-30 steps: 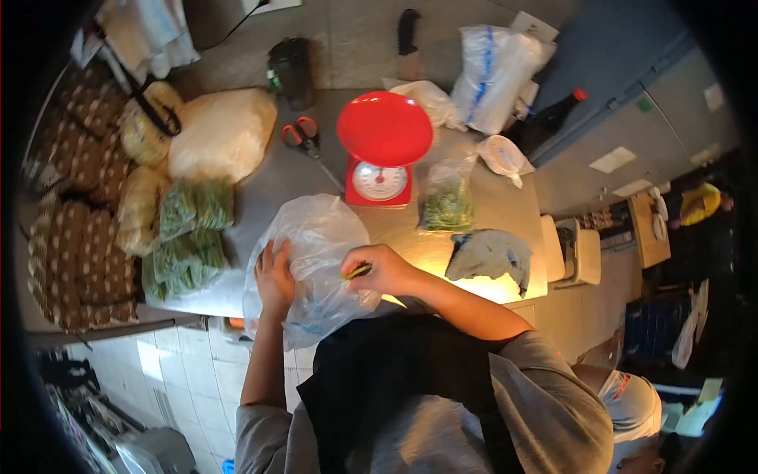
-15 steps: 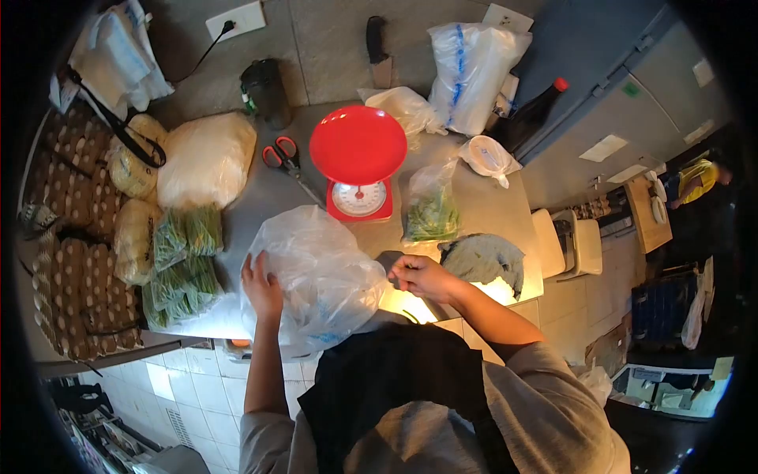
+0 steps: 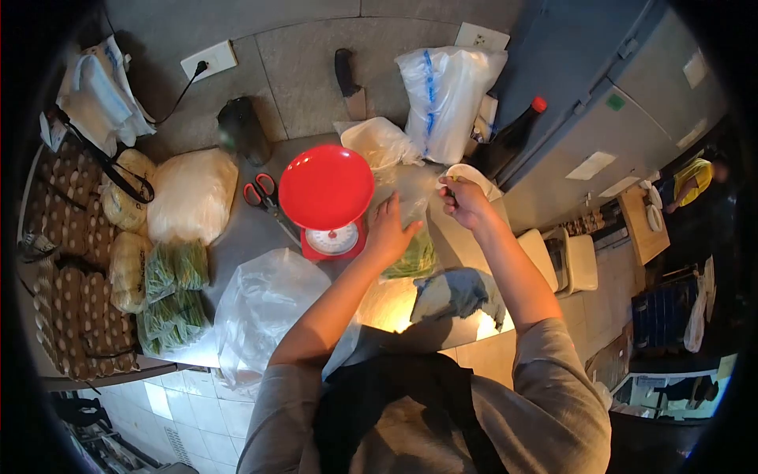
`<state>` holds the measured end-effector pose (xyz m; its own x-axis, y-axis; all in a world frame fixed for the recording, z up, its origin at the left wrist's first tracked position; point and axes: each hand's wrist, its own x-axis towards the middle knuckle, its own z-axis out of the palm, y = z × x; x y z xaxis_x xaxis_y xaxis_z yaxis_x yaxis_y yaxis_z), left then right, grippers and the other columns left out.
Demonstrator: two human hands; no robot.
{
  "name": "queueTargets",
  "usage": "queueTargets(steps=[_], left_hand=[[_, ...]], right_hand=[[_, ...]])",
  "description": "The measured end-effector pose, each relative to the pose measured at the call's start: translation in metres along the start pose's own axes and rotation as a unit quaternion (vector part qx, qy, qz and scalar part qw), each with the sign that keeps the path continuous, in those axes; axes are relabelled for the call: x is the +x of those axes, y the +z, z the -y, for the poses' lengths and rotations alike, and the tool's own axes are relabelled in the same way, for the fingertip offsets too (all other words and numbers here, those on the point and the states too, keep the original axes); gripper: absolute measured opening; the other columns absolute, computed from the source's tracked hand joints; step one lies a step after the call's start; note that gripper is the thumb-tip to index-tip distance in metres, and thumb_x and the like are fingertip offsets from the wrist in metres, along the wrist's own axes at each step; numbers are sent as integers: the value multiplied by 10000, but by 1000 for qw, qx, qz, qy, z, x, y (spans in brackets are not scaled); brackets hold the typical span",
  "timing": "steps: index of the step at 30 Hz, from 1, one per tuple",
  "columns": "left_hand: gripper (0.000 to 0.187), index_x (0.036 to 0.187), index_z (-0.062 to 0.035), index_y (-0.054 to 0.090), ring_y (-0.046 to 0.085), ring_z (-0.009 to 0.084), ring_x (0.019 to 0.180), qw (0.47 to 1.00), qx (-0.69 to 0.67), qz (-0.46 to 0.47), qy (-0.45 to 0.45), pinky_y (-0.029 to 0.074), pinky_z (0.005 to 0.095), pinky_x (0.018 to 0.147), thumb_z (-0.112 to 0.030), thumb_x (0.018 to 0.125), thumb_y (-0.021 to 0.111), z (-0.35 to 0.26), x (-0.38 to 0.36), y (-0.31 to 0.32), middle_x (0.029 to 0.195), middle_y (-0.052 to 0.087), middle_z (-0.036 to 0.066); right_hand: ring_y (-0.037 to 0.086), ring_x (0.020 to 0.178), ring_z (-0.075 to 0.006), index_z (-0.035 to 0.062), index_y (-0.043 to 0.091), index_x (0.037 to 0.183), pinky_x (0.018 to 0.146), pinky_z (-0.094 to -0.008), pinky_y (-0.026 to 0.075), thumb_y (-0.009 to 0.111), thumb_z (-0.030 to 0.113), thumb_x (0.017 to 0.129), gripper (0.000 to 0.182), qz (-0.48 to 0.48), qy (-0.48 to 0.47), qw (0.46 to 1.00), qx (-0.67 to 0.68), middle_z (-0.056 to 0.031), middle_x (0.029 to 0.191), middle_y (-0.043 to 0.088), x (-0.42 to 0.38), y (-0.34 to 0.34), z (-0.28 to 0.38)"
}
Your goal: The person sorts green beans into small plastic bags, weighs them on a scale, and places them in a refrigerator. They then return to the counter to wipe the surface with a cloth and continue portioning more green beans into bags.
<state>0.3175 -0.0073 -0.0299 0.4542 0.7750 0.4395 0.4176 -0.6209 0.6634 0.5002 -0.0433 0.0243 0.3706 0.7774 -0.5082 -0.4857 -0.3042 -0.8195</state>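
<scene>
A clear plastic bag of green vegetables (image 3: 412, 259) sits right of the red kitchen scale (image 3: 335, 241). My right hand (image 3: 467, 204) is closed in a pinch at the bag's upper edge, where the film looks stretched and blurred. My left hand (image 3: 386, 234) lies against the bag's left side, fingers extended and thumb apart, partly covering it. Below the scale, a large crumpled clear plastic bag (image 3: 264, 304) rests on the table, partly behind my left forearm. A grey cloth (image 3: 454, 294) is bunched below the vegetable bag.
Red-handled scissors (image 3: 264, 197) lie left of the scale. Bundles of bagged greens (image 3: 175, 304), a large pale bag (image 3: 193, 197) and stacked egg trays (image 3: 83, 308) fill the left. A knife (image 3: 350, 83), a plastic roll (image 3: 446, 99) and a dark bottle (image 3: 517, 134) stand at the back.
Both hands have moved up to the bag of greens. My left hand has left the large crumpled bag, and my right hand now pinches the vegetable bag's top. The view has shifted.
</scene>
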Motion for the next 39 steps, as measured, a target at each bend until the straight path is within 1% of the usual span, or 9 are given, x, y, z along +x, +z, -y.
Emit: queueTargets(steps=[6,9,12,15,18,24,30,33,39], left_hand=[[335,1001,-49,545,565,304,916,919,-135,348,-126,412,419,805,-325,821,604,-14,33,-10,945,602,157],[244,843,-72,539,572,292,795,929,-77,362,20,396,413,744,-308,822,601,-28,28,-31,774,588,113],[209,780,-98,520,559,275,746,950,-15,240,197,381,376,719,-286,803,609,-25,22,-42,739,563,71],[168,763,-127,547,561,221,725,960,19,171,221,368,346,711,-266,750,640,-28,24,-63,737,557,32],[145,751,-140,575,554,194,732,956,69,184,217,360,335,722,-257,720,655,-34,23,-77,692,509,18],[111,763,-142,597,547,177,784,934,150,173,273,362,340,744,-226,702,636,-56,4,-113,754,516,10],[125,664,-137,587,532,183,733,949,164,127,238,350,325,737,-231,694,665,-91,-30,-159,727,499,17],[133,659,-128,590,519,192,748,950,136,151,238,357,327,719,-227,691,672,-49,-47,-129,713,482,23],[124,688,-106,600,499,226,748,963,77,123,227,388,353,702,-202,685,678,-55,-60,-138,723,466,51]], right_hand=[[406,567,-116,76,509,965,534,-263,373,387,237,966,202,70,-103,992,19,-20,699,493,22,28,16],[497,632,-154,66,505,969,571,-279,428,399,246,962,210,174,-47,984,-1,-40,748,529,20,36,5],[539,711,-159,59,509,963,643,-288,472,426,247,953,206,253,45,961,-107,-61,794,549,14,36,-9],[540,788,-147,31,562,1034,713,-279,445,454,158,929,197,267,6,931,-247,-62,835,574,5,26,-35],[590,827,-205,47,588,1060,728,-315,453,487,118,884,215,370,-6,735,-569,-101,848,616,-21,39,-5],[579,856,-335,4,590,945,749,-396,447,546,211,840,236,313,-166,624,-697,-173,899,616,-96,47,37],[589,832,-316,33,625,845,746,-405,472,583,116,723,153,211,-485,492,-691,-162,873,617,-156,40,25],[587,845,-331,14,622,811,774,-394,478,568,33,670,152,261,-365,464,-764,-156,884,621,-112,39,-10],[585,851,-342,13,641,881,749,-383,466,563,1,648,247,333,-319,566,-684,-187,884,612,-131,59,22]])
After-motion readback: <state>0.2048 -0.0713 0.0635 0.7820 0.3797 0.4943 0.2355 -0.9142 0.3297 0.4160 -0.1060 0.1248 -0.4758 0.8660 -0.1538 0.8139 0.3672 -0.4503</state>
